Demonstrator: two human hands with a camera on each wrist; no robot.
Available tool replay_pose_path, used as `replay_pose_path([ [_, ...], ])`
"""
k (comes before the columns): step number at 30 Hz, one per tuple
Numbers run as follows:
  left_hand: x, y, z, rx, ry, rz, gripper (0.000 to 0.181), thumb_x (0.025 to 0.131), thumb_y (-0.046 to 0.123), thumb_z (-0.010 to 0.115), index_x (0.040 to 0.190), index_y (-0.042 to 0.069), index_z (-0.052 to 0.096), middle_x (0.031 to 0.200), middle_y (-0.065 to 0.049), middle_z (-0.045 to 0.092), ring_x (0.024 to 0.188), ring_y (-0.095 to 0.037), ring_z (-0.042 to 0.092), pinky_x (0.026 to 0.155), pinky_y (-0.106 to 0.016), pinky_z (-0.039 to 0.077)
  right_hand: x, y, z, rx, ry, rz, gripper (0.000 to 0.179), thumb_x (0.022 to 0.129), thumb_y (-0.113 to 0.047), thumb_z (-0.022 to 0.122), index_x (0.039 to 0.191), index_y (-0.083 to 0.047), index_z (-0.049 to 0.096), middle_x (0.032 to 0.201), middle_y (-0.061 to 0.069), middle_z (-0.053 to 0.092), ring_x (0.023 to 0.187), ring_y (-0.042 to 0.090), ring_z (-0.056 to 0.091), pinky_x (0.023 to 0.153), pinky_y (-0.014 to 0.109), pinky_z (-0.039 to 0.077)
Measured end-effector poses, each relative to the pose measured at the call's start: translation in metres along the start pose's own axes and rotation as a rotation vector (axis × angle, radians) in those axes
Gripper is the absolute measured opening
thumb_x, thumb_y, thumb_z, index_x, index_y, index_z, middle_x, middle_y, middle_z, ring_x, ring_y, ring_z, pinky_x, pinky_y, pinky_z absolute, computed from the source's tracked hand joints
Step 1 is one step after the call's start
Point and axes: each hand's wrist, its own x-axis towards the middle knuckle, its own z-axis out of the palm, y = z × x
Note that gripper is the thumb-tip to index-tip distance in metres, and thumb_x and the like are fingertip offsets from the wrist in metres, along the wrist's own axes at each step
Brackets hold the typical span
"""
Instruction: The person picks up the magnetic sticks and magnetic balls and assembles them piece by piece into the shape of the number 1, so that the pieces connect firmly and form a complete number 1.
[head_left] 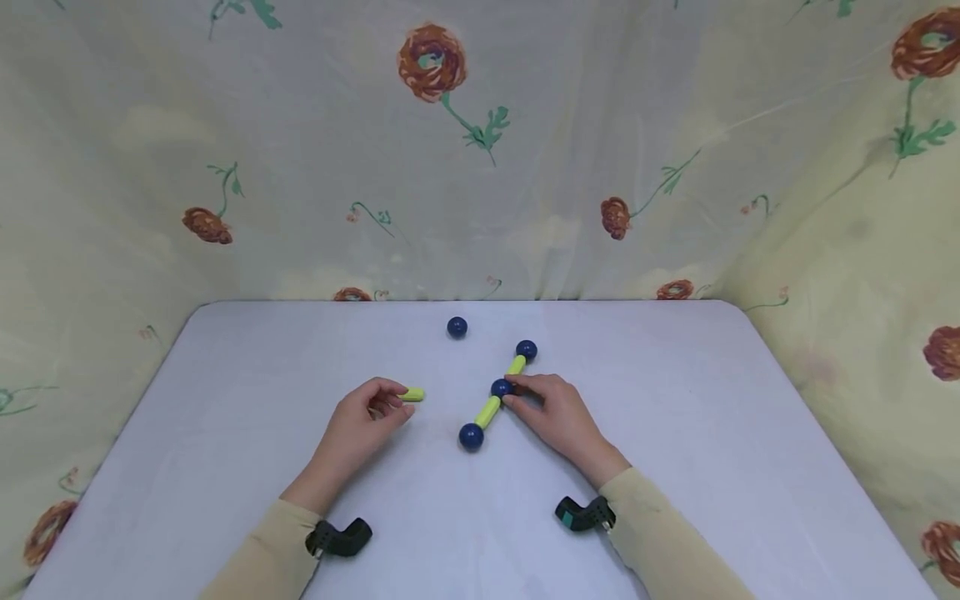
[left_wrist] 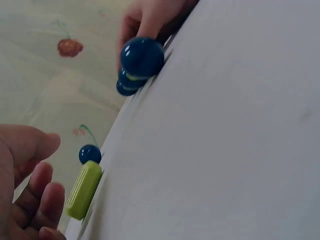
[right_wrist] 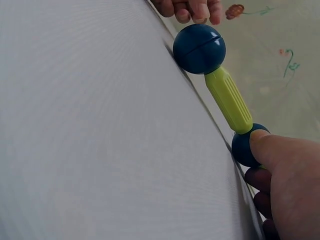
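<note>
A chain of three dark blue balls joined by two yellow-green rods lies slantwise on the table. My right hand (head_left: 558, 417) pinches its middle ball (right_wrist: 245, 149) between thumb and fingers. The near ball (head_left: 471, 437) and the near rod (right_wrist: 229, 100) extend toward me; the far ball (head_left: 527, 350) sits at the other end. To the left, a loose yellow-green rod (left_wrist: 85, 190) with ridged sides lies on the table. Just beside it is my left hand (head_left: 367, 421), fingers loosely bent, thumb apart from them and nothing between.
A single blue ball (head_left: 457, 327) rests near the table's back edge. The white table (head_left: 225, 433) meets a hanging flowered cloth (head_left: 300, 125) at the back and sides. Each wrist carries a black camera, such as the left one (head_left: 341, 538).
</note>
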Motion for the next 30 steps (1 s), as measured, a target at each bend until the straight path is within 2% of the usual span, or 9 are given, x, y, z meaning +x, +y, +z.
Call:
replay_pose_path([
  [4, 0.010, -0.006, -0.006, 0.005, 0.058, -0.018, 0.022, 0.087, 0.018, 0.076, 0.107, 0.012, 0.067, 0.094, -0.002, 0.063, 0.085, -0.018, 0.057, 0.075, -0.034, 0.049, 0.000, -0.001, 0.000, 0.004, 0.001, -0.003, 0.034, 0.094, -0.036, 0.069, 0.124, -0.020, 0.070, 0.116, -0.004, 0.070, 0.108, 0.016, 0.062, 0.091, 0.039, 0.049],
  [8, 0.016, -0.010, -0.010, 0.022, 0.082, -0.017, 0.024, 0.088, 0.018, 0.075, 0.109, 0.010, 0.068, 0.099, -0.003, 0.064, 0.089, -0.019, 0.057, 0.077, -0.036, 0.047, 0.000, -0.001, 0.000, 0.003, 0.002, -0.002, 0.034, 0.094, -0.035, 0.069, 0.124, -0.019, 0.070, 0.117, -0.004, 0.070, 0.108, 0.016, 0.062, 0.091, 0.039, 0.049],
  [11, 0.017, -0.012, -0.011, 0.055, 0.091, -0.010, 0.024, 0.088, 0.019, 0.074, 0.111, 0.012, 0.069, 0.107, -0.002, 0.065, 0.096, -0.019, 0.057, 0.081, -0.039, 0.045, 0.000, -0.001, -0.001, 0.001, 0.003, 0.002, 0.034, 0.094, -0.035, 0.069, 0.124, -0.019, 0.070, 0.117, -0.003, 0.070, 0.109, 0.017, 0.062, 0.092, 0.039, 0.048],
  [15, 0.018, -0.015, -0.010, 0.126, 0.076, 0.020, 0.027, 0.089, 0.020, 0.074, 0.115, 0.015, 0.071, 0.116, -0.001, 0.063, 0.107, -0.020, 0.057, 0.089, -0.042, 0.045, 0.000, -0.001, -0.002, -0.001, 0.009, 0.011, 0.033, 0.094, -0.034, 0.070, 0.124, -0.019, 0.070, 0.116, -0.003, 0.070, 0.108, 0.017, 0.062, 0.091, 0.039, 0.049],
  [20, 0.018, -0.017, -0.008, 0.212, 0.038, 0.046, 0.033, 0.089, 0.028, 0.076, 0.118, 0.015, 0.071, 0.119, -0.003, 0.062, 0.113, -0.024, 0.057, 0.097, -0.047, 0.044, -0.001, -0.001, -0.001, -0.003, 0.008, 0.021, 0.033, 0.094, -0.034, 0.070, 0.124, -0.020, 0.070, 0.116, -0.002, 0.070, 0.108, 0.017, 0.062, 0.091, 0.039, 0.049],
  [25, 0.018, -0.018, -0.005, 0.299, 0.025, 0.074, 0.036, 0.088, 0.034, 0.076, 0.117, 0.014, 0.073, 0.117, -0.005, 0.063, 0.114, -0.028, 0.056, 0.097, -0.049, 0.043, -0.001, -0.001, -0.002, -0.001, 0.009, 0.027, 0.034, 0.094, -0.035, 0.069, 0.125, -0.020, 0.070, 0.117, -0.002, 0.070, 0.109, 0.018, 0.062, 0.092, 0.039, 0.048],
  [30, 0.018, -0.019, -0.002, 0.343, 0.038, 0.091, 0.031, 0.088, 0.031, 0.077, 0.113, 0.014, 0.074, 0.114, -0.005, 0.064, 0.112, -0.028, 0.056, 0.096, -0.048, 0.043, -0.001, -0.001, -0.002, -0.001, 0.016, 0.037, 0.034, 0.094, -0.035, 0.069, 0.124, -0.020, 0.070, 0.117, -0.002, 0.070, 0.110, 0.019, 0.062, 0.093, 0.040, 0.048],
])
